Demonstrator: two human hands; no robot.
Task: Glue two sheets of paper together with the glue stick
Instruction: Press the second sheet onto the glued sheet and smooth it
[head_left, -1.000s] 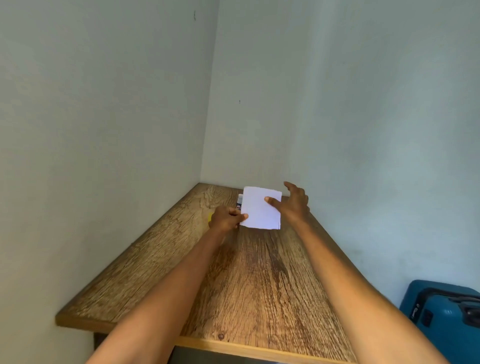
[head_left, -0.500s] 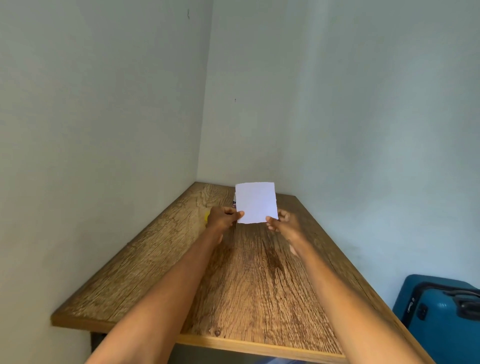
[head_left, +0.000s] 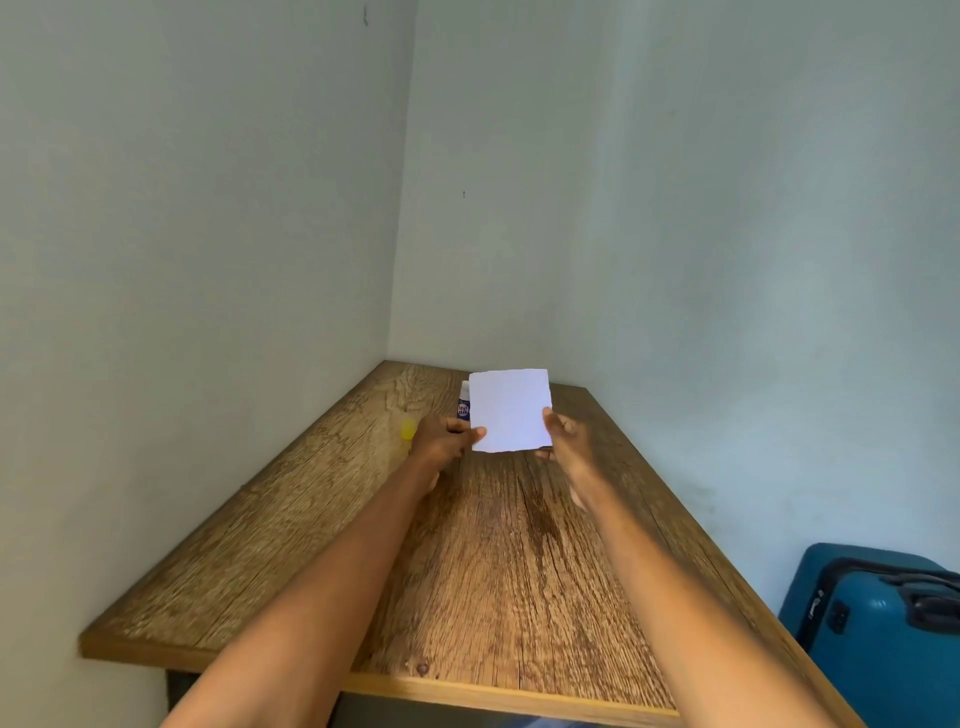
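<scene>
A small white square of paper (head_left: 510, 409) is held upright above the far half of the wooden table (head_left: 467, 545). My left hand (head_left: 441, 439) pinches its lower left edge. My right hand (head_left: 566, 441) grips its lower right edge, thumb on the front. Whether this is one sheet or two pressed together cannot be told. The glue stick (head_left: 463, 402), white with a blue and red label, stands behind the paper's left edge, mostly hidden. A yellow cap (head_left: 409, 429) lies on the table left of my left hand.
The table fits into a corner, with pale walls on its left, far and right sides. A blue suitcase (head_left: 878, 623) stands on the floor to the right of the table's near end.
The paper was tipped up from flat to upright. My right hand moved from its far right edge to its lower right edge and closed on it. My left hand kept its pinch.
</scene>
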